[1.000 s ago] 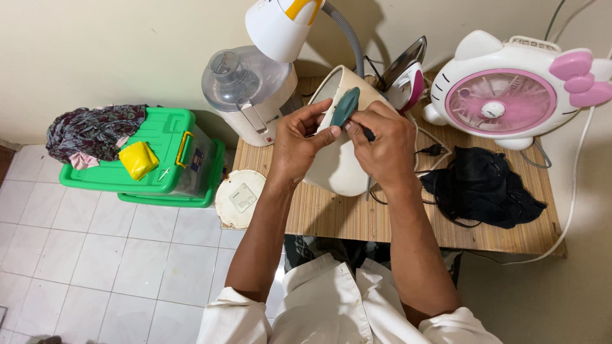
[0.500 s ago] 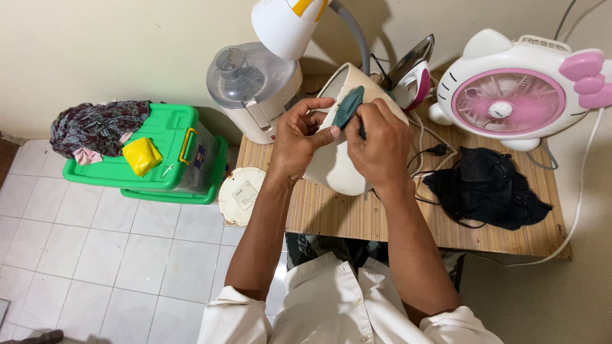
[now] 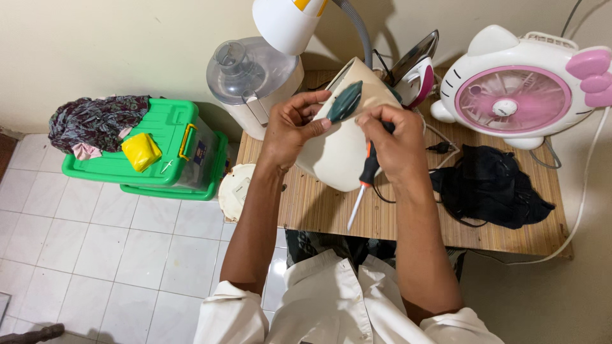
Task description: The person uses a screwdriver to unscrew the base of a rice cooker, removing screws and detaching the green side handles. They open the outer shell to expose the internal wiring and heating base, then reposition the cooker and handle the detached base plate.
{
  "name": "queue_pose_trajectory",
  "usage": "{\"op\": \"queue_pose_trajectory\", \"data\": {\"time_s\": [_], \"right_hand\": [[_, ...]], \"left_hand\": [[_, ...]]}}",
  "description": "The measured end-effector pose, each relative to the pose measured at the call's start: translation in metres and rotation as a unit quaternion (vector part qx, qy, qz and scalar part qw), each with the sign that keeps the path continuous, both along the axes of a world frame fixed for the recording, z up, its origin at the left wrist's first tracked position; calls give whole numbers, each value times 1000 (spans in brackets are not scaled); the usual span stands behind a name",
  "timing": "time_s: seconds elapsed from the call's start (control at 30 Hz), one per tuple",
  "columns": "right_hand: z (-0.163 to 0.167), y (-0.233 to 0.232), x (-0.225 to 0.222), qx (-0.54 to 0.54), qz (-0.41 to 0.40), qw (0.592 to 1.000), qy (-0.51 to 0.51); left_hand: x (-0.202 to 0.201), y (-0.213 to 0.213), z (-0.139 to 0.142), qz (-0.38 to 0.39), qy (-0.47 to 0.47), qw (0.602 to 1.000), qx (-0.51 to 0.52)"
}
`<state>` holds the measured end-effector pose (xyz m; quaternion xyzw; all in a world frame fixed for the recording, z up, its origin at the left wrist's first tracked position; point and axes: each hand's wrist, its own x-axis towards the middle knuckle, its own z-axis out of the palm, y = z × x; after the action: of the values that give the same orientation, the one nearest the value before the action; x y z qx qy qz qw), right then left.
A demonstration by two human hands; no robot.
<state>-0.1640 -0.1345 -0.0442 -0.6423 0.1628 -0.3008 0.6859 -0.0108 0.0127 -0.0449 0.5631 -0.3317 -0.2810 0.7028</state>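
My left hand [image 3: 290,130] is curled around the upper left side of a cream-coloured appliance housing [image 3: 338,150], fingers closed against its shell, thumb reaching toward a dark green teardrop-shaped piece [image 3: 345,102] that sits on the housing's top face. My right hand [image 3: 392,143] is closed too: its fingertips pinch the lower right edge of that green piece, and a screwdriver [image 3: 363,185] with a black and orange handle is tucked in the same fist, its shaft pointing down and toward me, tip free above the table. Whether the green piece is attached to the housing or loose I cannot tell.

The housing rests tilted on a wooden slatted table [image 3: 408,220] beneath both hands. Just right of the right hand lies a black cloth [image 3: 491,185] with a cable. Beyond the grip stand a clothes iron [image 3: 417,67], a white lamp head [image 3: 284,22] and a food processor [image 3: 252,73]; farther right, a pink and white fan [image 3: 516,95]. Well left of the left hand, a green storage box [image 3: 169,156] sits on the tiled floor.
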Motion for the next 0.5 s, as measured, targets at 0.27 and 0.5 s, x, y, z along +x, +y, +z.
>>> {"op": "queue_pose_trajectory", "data": {"time_s": [0.27, 0.5], "right_hand": [[-40, 53, -39, -17, 187, 955, 231], [-82, 126, 4, -368, 228, 848, 305]], "left_hand": [[33, 5, -5, -31, 5, 999, -37], [47, 5, 2, -27, -16, 999, -26]]}}
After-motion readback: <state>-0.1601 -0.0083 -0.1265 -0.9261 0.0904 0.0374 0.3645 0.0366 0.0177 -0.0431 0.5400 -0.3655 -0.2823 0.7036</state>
